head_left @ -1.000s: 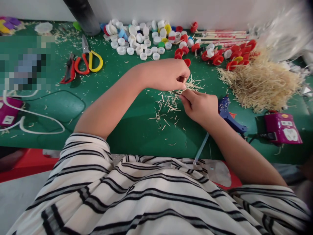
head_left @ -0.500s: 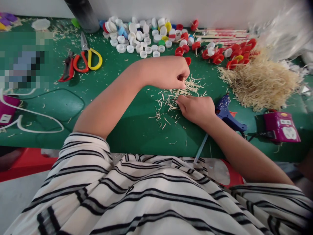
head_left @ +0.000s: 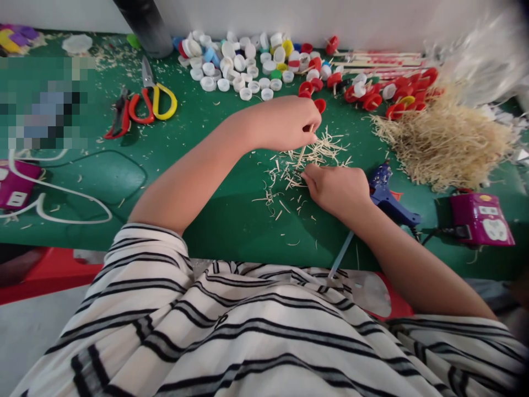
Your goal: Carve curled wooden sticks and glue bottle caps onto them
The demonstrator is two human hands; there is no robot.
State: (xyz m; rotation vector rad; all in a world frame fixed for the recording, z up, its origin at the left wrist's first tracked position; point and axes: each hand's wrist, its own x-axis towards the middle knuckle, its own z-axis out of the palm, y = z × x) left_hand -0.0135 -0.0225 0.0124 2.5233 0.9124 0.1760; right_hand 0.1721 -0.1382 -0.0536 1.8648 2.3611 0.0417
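My left hand is bent over a scatter of pale straw-like shavings, fingers curled in a pinch. A thin pale strip shows at its fingertips, partly hidden by the fingers. Just below and to the right, my right hand is closed, with thumb and forefinger pressed together at the edge of the shavings. Whatever lies in that pinch is too small to make out. The two hands are close but apart. Beside the right wrist lies a blue glue gun, partly covered by the forearm, with a glue stick extending toward me.
Bottle caps and red caps on sticks lie along the back. A straw heap and a purple power socket are at right. Scissors, red-handled pliers, a dark bottle and a white cable are at left.
The view has shifted slightly, moving most things a little rightward in the picture. My hands are slightly farther apart, both still pinching over the shavings.
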